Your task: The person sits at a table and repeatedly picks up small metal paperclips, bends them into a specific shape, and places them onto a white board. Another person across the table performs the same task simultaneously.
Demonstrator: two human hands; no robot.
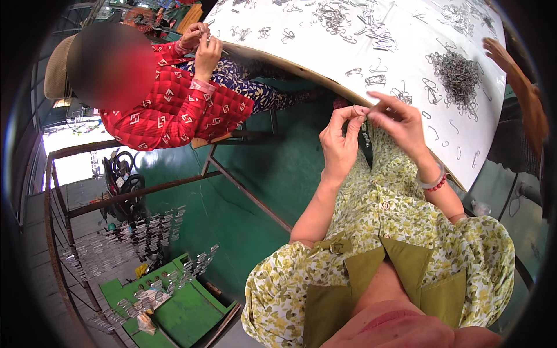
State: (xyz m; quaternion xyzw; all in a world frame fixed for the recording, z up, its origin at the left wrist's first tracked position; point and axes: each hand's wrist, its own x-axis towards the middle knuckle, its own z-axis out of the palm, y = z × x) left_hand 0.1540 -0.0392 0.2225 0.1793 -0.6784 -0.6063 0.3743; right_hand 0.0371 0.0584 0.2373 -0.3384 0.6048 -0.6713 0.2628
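Observation:
In front of my lap, close to the table edge, my hands meet fingertip to fingertip. My left hand (341, 139) is closed in a pinch, with a small metal piece just showing between thumb and forefinger. Its exact shape is too small to tell. My right hand (403, 124) has thumb and forefinger pressed together at the same spot, its other fingers raised and slightly blurred; whatever it grips is hidden. Beyond it on the white table (406, 64) lie loose wire hooks (401, 95) and a dense heap of small metal clips (455, 78).
A person in a red jacket (174, 110) sits at the table's left side, hands raised together. Another person's arm (519, 84) reaches in at the right. More metal pieces (333, 17) spread across the far tabletop. A rusty metal frame (145, 194) and green bench (185, 313) stand lower left.

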